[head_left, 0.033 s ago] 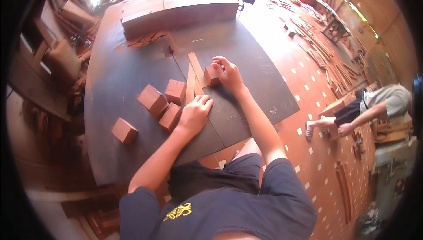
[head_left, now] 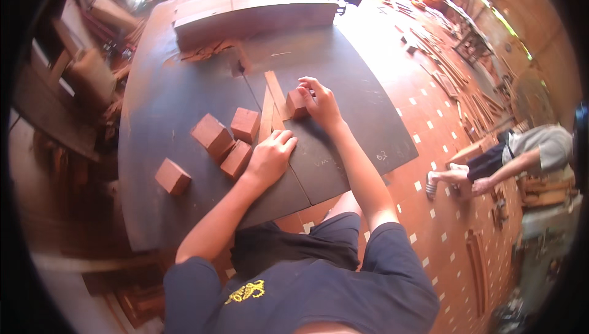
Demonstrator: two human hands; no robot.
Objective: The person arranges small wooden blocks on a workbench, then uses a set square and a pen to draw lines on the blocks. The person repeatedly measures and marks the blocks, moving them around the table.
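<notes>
Two thin wooden strips [head_left: 266, 114] lie on the dark saw table [head_left: 343, 150], their far ends meeting in a narrow wedge. My left hand [head_left: 273, 155] is closed over their near end, fingers curled and partly hiding it. To the right of the strips, a reddish wooden block [head_left: 296, 104] sits in the grasp of my right hand [head_left: 320, 106]; thumb and fingers are bent around its right side. Left of my left hand are several similar blocks: a larger one [head_left: 212, 135], a smaller one [head_left: 245, 124] behind, another [head_left: 237, 160] nearest my wrist, and one apart [head_left: 173, 176].
A long wooden fence [head_left: 254, 22] crosses the table's far side, with a slot and wood scraps [head_left: 211, 50] before it. Stacked timber [head_left: 92, 76] stands at left. On the tiled floor to the right lie long wood pieces [head_left: 438, 64], and another person [head_left: 527, 153] bends there.
The whole view has shifted slightly. My hands, the strips and the blocks keep their places on the table.
</notes>
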